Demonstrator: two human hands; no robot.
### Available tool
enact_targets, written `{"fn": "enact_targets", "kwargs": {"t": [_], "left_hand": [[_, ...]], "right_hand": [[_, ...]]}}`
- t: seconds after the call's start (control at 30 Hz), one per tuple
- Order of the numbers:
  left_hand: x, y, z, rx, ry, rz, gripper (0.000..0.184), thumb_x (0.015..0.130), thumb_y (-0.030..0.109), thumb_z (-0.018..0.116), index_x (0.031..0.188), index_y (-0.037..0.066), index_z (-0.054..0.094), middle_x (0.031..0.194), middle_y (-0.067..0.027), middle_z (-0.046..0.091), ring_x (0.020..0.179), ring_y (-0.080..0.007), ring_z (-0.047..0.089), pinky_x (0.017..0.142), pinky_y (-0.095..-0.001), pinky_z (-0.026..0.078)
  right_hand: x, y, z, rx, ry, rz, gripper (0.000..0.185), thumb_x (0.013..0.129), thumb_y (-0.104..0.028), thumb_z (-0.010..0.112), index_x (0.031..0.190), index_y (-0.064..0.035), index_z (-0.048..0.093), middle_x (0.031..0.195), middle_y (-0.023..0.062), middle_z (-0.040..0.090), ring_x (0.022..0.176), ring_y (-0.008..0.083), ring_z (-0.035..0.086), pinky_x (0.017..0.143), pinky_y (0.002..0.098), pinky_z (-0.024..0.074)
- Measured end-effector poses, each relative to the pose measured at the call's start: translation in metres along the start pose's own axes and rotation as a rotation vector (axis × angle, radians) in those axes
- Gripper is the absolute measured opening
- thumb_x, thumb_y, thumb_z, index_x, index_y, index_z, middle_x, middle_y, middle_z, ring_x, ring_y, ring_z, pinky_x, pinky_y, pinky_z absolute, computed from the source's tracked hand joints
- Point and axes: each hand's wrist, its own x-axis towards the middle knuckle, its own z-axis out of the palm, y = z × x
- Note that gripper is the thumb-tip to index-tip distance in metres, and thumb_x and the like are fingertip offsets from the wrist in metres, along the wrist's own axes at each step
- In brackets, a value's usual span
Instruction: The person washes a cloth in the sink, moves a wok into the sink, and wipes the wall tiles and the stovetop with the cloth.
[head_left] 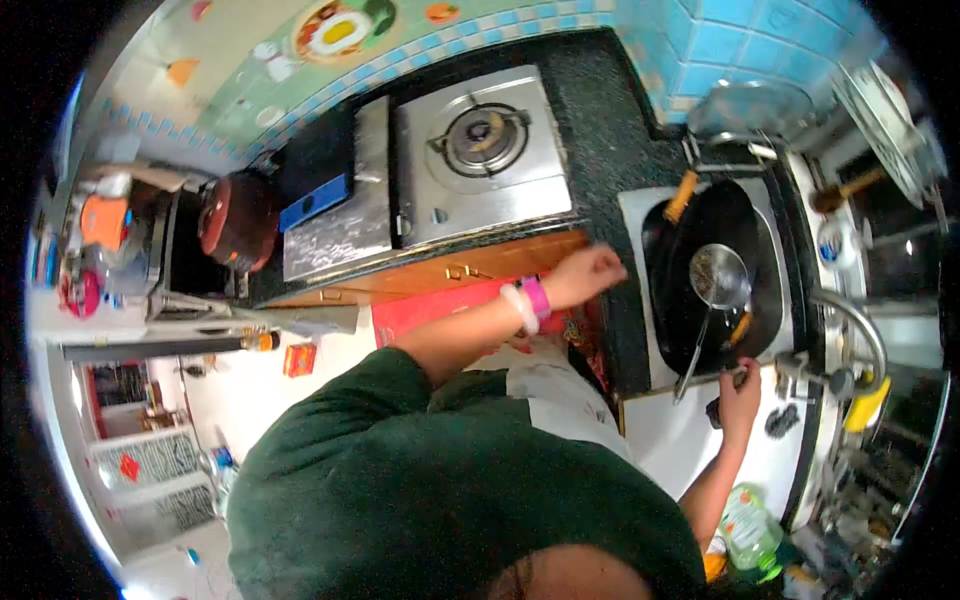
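Observation:
My left hand (590,275), with a pink band and a white band at the wrist, hangs in front of the counter's edge. Its fingers are curled in and nothing shows in them. At the front edge of the sink (634,225), my right hand (740,392) is closed around something small and dark that I cannot make out. A black wok (745,215) with a wooden handle (681,197) fills the sink. Inside lies a round metal strainer (719,276), its long handle reaching over the front rim close to my right hand.
The tap (862,325) stands right of the sink. A dark scrubber-like clump (782,421) lies on the white counter (665,440), near a green-capped bottle (750,525). Left are the gas stove (484,140), a blue-edged dark board (316,200) and a dark red pot (238,222).

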Motion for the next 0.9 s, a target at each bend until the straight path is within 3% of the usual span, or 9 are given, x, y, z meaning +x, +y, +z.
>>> {"fn": "enact_targets", "kwargs": {"t": [0.13,0.2,0.23,0.33,0.37,0.6,0.67,0.73,0.9], "left_hand": [[-0.051,0.039,0.019,-0.306,-0.295,-0.146,0.06,0.092,0.033,0.072,0.14,0.008,0.047,0.118,-0.0087,0.06,0.098,-0.016,0.059,0.084,-0.033,0.051],[-0.058,0.033,0.036,-0.551,-0.328,0.065,0.067,0.091,0.031,0.074,0.144,0.007,0.041,0.128,-0.0084,0.055,0.103,-0.0168,0.059,0.089,-0.0327,0.051],[-0.063,0.046,0.036,-0.723,-0.213,0.142,0.064,0.089,0.026,0.076,0.139,0.004,0.042,0.109,-0.0108,0.062,0.098,-0.016,0.06,0.074,-0.0271,0.051],[-0.079,0.066,-0.016,-0.74,0.085,-0.138,0.055,0.088,0.024,0.077,0.129,0.005,0.045,0.109,-0.0086,0.062,0.096,-0.0123,0.058,0.071,-0.0263,0.051],[-0.077,0.048,-0.027,-0.706,0.206,-0.021,0.043,0.087,0.022,0.078,0.114,0.006,0.048,0.101,-0.0029,0.059,0.089,-0.0084,0.056,0.069,-0.0251,0.048],[-0.127,0.019,-0.142,-0.726,0.563,0.065,0.026,0.083,0.007,0.076,0.086,0.01,0.051,0.087,0.0041,0.047,0.083,-0.0088,0.045,0.076,-0.0248,0.04],[-0.133,-0.008,-0.17,-0.54,0.679,0.072,0.026,0.084,0.009,0.077,0.083,0.009,0.051,0.083,0.0042,0.047,0.08,-0.009,0.045,0.074,-0.0249,0.04],[-0.146,-0.016,-0.206,-0.476,0.693,0.097,0.026,0.086,0.01,0.076,0.084,0.01,0.05,0.084,0.0042,0.048,0.08,-0.0079,0.045,0.071,-0.0243,0.04],[-0.17,-0.02,-0.272,-0.126,0.794,0.143,0.028,0.085,0.017,0.078,0.081,0.006,0.052,0.074,0.0004,0.049,0.073,-0.0093,0.045,0.065,-0.0266,0.042]], "right_hand": [[-0.003,-0.107,-0.006,0.509,-0.175,-0.189,0.032,0.091,-0.001,0.056,0.123,-0.0051,0.057,0.109,0.0038,0.056,0.098,0.0149,0.051,0.094,0.0283,0.0412],[0.002,-0.145,0.024,0.67,-0.237,-0.341,0.036,0.094,-0.001,0.055,0.129,-0.0052,0.055,0.115,0.0052,0.056,0.104,0.0155,0.053,0.099,0.0296,0.0402],[-0.002,-0.175,0.035,0.738,-0.299,-0.385,0.038,0.095,-0.001,0.054,0.133,-0.0048,0.053,0.119,0.0065,0.055,0.109,0.0165,0.054,0.101,0.0301,0.0393],[0.01,-0.218,0.072,0.759,-0.388,-0.473,0.046,0.096,-0.006,0.059,0.141,-0.0052,0.048,0.13,0.0101,0.054,0.118,0.0194,0.054,0.105,0.0327,0.0387],[0.017,-0.22,0.083,0.689,-0.477,-0.459,0.047,0.095,-0.008,0.062,0.14,-0.0058,0.049,0.128,0.0095,0.056,0.117,0.0193,0.054,0.105,0.0328,0.0395],[0.005,-0.291,0.156,0.399,-0.797,-0.55,0.043,0.088,-0.004,0.07,0.129,-0.0069,0.056,0.121,0.007,0.061,0.11,0.0167,0.057,0.097,0.0311,0.0454],[-0.005,-0.327,0.171,0.082,-0.418,-0.743,0.041,0.086,-0.016,0.074,0.123,-0.0064,0.059,0.109,0.0166,0.068,0.101,0.0271,0.066,0.088,0.0343,0.0498],[-0.018,-0.37,0.177,0.123,-0.36,-0.588,0.037,0.085,-0.019,0.074,0.117,-0.0057,0.062,0.108,0.0177,0.068,0.1,0.0322,0.067,0.086,0.0348,0.0501],[-0.019,-0.413,0.242,0.422,0.059,-0.825,0.028,0.072,-0.003,0.077,0.098,-0.0083,0.068,0.095,0.0108,0.062,0.094,0.031,0.057,0.086,0.0396,0.0443]]}}
